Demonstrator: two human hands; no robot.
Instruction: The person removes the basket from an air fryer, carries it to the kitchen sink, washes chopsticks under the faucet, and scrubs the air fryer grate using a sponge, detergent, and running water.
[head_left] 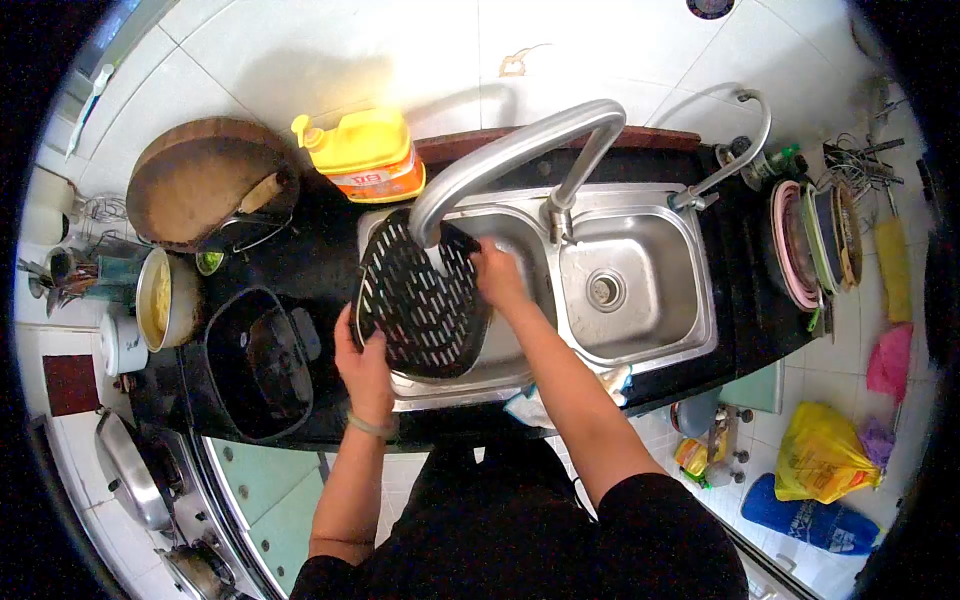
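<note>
A black slotted air fryer tray (420, 305) is held tilted over the left basin of the steel sink (515, 375), below the curved faucet (520, 150). My left hand (366, 368) grips its lower left edge, with the thumb on the near face. On the opposite side, my right hand (497, 277) has its fingers closed on the tray's upper right edge. The faucet's spout end overlaps the tray's top in this view, and I cannot tell whether water runs. A black air fryer basket (225, 350) rests on the counter to the left.
Behind the sink stands a yellow pump jug (375, 155). A round wooden board (185, 180) leans on the wall at left, above a pot (165, 300). Plates (790, 245) stand upright at right. A cloth (540, 408) lies on the sink's front edge.
</note>
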